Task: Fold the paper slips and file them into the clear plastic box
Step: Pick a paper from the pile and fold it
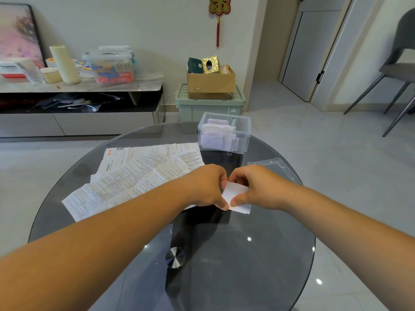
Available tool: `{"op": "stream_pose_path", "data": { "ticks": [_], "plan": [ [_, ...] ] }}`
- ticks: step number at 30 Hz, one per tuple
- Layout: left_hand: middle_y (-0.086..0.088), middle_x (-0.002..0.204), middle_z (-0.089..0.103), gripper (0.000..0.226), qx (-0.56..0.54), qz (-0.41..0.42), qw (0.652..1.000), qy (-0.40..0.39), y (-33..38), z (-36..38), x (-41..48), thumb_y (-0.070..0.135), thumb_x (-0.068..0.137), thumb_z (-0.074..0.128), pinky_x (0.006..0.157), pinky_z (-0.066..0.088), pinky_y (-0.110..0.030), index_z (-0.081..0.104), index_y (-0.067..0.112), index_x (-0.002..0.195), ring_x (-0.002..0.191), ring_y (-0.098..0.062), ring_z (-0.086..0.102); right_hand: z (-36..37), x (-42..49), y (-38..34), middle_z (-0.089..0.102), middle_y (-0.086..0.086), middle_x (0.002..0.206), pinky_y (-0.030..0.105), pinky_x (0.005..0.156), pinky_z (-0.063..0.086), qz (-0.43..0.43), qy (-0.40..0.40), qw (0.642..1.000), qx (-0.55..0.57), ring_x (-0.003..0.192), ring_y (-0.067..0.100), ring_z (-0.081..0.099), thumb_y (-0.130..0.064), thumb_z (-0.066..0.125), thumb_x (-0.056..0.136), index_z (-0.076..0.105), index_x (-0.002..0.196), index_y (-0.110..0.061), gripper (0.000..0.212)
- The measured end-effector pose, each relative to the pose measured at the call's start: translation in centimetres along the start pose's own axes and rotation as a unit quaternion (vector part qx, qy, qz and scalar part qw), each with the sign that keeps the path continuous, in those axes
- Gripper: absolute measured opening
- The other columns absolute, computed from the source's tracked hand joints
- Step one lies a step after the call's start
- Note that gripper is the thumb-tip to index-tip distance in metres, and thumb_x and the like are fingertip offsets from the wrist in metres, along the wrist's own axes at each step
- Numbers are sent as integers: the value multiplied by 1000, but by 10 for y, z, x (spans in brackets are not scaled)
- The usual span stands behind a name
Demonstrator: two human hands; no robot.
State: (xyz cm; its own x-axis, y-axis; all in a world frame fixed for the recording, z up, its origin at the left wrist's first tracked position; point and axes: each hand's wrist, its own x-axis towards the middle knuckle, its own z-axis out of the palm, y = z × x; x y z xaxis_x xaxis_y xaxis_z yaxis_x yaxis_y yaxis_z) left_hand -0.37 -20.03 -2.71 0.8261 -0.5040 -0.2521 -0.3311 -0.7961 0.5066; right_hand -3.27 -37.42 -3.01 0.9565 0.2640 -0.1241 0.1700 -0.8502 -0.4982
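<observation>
A small white paper slip (236,194) is held just above the round glass table (224,254). My left hand (207,186) pinches its left edge and my right hand (256,187) pinches its right side, thumbs near each other at the slip's lower edge. The slip is partly folded and partly hidden by my fingers. Several unfolded printed slips (134,173) lie fanned out on the table to the left. The clear plastic box (224,132) stands open at the table's far side with several folded slips inside.
The box's clear lid (276,168) lies on the table right of my hands. Beyond the table stand a green storage bin (210,106) with a cardboard box on top, a low cabinet on the left, and a grey chair (397,70) at right.
</observation>
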Motion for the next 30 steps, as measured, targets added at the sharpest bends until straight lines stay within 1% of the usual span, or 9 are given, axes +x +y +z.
{"op": "stream_pose_path", "data": {
  "ticks": [4,9,13,17,20,23,25,28,30],
  "plan": [
    [5,95,59,40,-6,3,1000,3,3,1,-3,23,77,86,77,47,-23,56,22,104,82,-15,56,0,-1,-4,64,-17,86,16,61,40,4,-12,1000,-15,78,1,60,-33,89,71,63,89,-34,32],
    [8,90,56,40,-7,9,1000,-4,2,0,-6,23,78,85,72,43,-22,57,23,106,80,-15,56,0,-1,-4,63,-14,85,17,61,41,20,-15,1000,4,77,5,61,-31,91,69,60,83,-33,34],
    [8,89,59,36,-7,12,1000,0,0,2,-6,23,77,85,72,44,-23,60,26,102,79,-13,58,2,-3,-7,67,-11,92,22,66,48,23,-15,998,58,84,8,65,-30,94,65,62,89,-29,40],
    [8,87,60,38,-18,17,1000,-1,-1,2,-6,24,77,85,74,47,-24,62,24,107,80,-14,58,5,-3,-7,69,-6,97,34,77,57,36,-6,996,80,90,15,66,-29,95,63,63,97,-24,47],
    [6,90,65,37,-37,29,999,6,-4,1,-7,27,79,83,81,55,-29,66,23,111,84,-15,63,3,-6,-4,72,-3,95,28,71,55,43,6,990,131,88,16,68,-23,95,63,62,97,-24,47],
    [1,91,71,24,-125,34,991,25,-4,-5,-11,25,86,77,82,60,-31,70,21,108,84,-18,68,-2,-11,-6,74,2,94,30,70,56,45,27,981,184,82,14,69,-18,95,63,61,99,-22,50],
    [-4,96,74,17,-210,18,977,23,-3,-8,-15,18,90,73,79,62,-30,72,16,107,85,-21,72,-6,-13,-9,75,3,91,24,63,56,48,35,975,214,77,11,69,-15,94,64,59,100,-19,51],
    [-13,100,74,15,-331,-18,943,-4,0,-10,-22,8,92,70,72,62,-26,70,7,107,82,-22,75,-9,-15,-13,75,0,87,20,58,51,47,46,973,223,73,8,70,-16,94,65,58,98,-19,49],
    [-16,101,74,15,-395,-43,918,3,1,-10,-25,5,92,69,68,61,-24,68,3,107,81,-23,76,-10,-15,-14,73,0,86,19,56,49,47,63,968,236,69,6,67,-16,89,72,58,96,-18,40]
  ]
}}
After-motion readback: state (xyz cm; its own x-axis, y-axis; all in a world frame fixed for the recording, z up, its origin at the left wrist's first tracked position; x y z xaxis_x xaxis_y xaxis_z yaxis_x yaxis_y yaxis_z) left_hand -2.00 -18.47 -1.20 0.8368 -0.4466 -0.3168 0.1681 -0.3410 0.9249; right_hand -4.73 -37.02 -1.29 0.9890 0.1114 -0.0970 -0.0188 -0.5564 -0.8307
